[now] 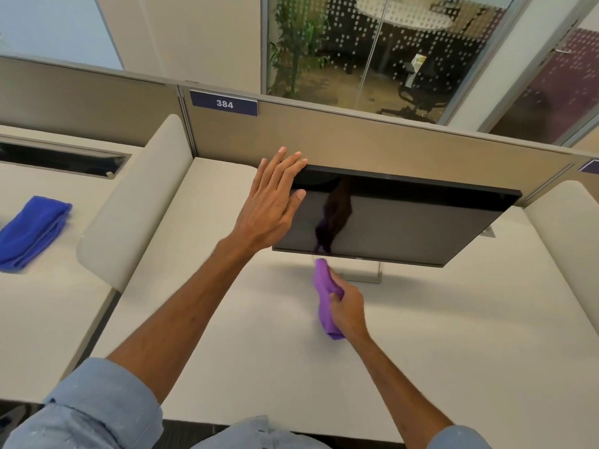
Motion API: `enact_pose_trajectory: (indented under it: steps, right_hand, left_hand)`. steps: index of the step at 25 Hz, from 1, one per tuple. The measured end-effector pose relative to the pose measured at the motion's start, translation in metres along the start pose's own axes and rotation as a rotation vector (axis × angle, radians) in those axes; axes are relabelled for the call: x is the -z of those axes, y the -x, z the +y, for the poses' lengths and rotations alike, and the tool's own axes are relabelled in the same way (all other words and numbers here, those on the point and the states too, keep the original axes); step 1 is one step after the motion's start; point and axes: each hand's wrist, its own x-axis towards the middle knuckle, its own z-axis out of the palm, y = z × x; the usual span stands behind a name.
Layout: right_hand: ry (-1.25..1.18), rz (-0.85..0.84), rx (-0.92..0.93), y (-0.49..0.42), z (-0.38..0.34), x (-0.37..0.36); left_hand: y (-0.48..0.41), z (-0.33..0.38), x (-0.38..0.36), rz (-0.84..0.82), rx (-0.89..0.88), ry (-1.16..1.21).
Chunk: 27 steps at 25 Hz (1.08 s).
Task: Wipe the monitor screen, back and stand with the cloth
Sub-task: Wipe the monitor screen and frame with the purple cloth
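At centre frame, on a pale desk (246,358): one monitor (411,222), screen dark and tilted, facing the viewer. It reflects an arm and a patch of purple. Its stand (369,275) shows only in part below the lower edge, resting on the desk.

Left hand (270,205): at the monitor's upper left corner. Fingers straight and together, lying over the top edge; thumb flat against the screen. No grip, only flat contact.

Right hand (348,307): below the monitor's lower edge, just in front of the stand, over the desk. Fingers curled round a purple cloth (321,278), bunched lengthwise. One end sticks up towards the screen's lower edge, apart from it; the other hangs out below the fist. Whether the cloth touches the desk cannot be told.

Both forearms bare, light blue sleeves (97,403) rolled up at the bottom of the frame.

Left of frame: a rounded cream divider (136,196) beside the desk. Beyond it, on the next desk, a folded blue cloth (32,231).

Behind the monitor: a tan partition (389,140) with a dark label (223,103) reading 384.

Upper right of frame: glass with a dot pattern, behind it a plant (291,43) and a black chair (421,85).
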Motion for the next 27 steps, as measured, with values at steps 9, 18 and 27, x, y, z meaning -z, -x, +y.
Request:
enact_pose_trajectory:
  steps: [9, 18, 27]
  right_hand:
    - [0.332, 0.196, -0.106, -0.073, 0.114, 0.124]
    - [0.783, -0.178, 0.070, -0.126, 0.134, 0.106]
    - [0.775, -0.178, 0.074, -0.060, 0.119, 0.084]
  left_hand:
    - [-0.008, 0.039, -0.037, 0.068, 0.103, -0.239]
    - [-0.009, 0.032, -0.042, 0.053, 0.086, -0.301]
    - [-0.010, 0.028, -0.054, 0.104, 0.085, -0.298]
